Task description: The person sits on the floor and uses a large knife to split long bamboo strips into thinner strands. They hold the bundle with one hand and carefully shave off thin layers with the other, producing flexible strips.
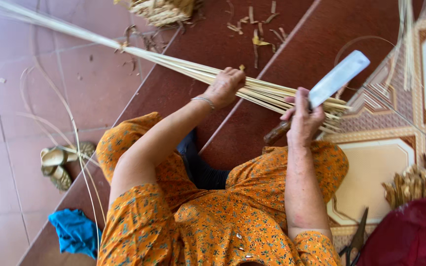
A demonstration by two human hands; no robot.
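Where the long bundle [183,66] of pale split strips runs from the upper left edge down to the right, its far end leaves the picture, and its cut ends fan out just past the right hand [302,118]. The floor [20,148] of pink tiles fills the left side; darker red steps [213,44] cross the middle, and a patterned mat [375,172] lies at the right. The person's orange flowered dress covers the lap at the bottom, and the arms reach forward over it. The left hand [225,86] lies on top of the bundle with fingers curled over it, pressing it down; how far the fingers wrap beneath is hidden. The right hand is closed round the dark handle of one cleaver [338,79], whose broad pale blade points up to the right and lies across the bundle's ends; most of the handle is hidden by the palm. One woven heap [161,10] is cut off at the top edge. One red cloth [410,236] fills the lower right corner, with a stack of cut pieces [415,182] above it. One blue cloth [75,231] lies at the lower left, near two sandals [60,165]. One pair of scissors [356,241] is partly hidden by the sleeve.
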